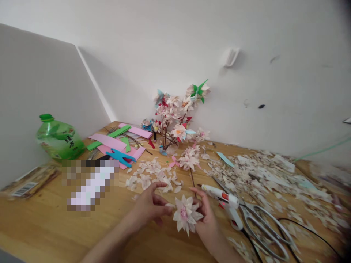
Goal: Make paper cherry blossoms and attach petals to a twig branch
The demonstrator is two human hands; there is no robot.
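The right hand (207, 214) is curling behind the pink-centred artificial flower (184, 213), likely light, crushable, best held beneath, while the half-open left hand (149, 202) is meeting its edge, grip unclear.

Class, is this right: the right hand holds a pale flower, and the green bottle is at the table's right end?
No: the head view shows the green bottle on the left of the table. The right hand holds a pale flower.

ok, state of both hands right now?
Left hand: fingers curled, tips at the flower's edge; can't tell whether its grip is closed on a petal.
Right hand: grip closed, holding the white-and-pink flower.
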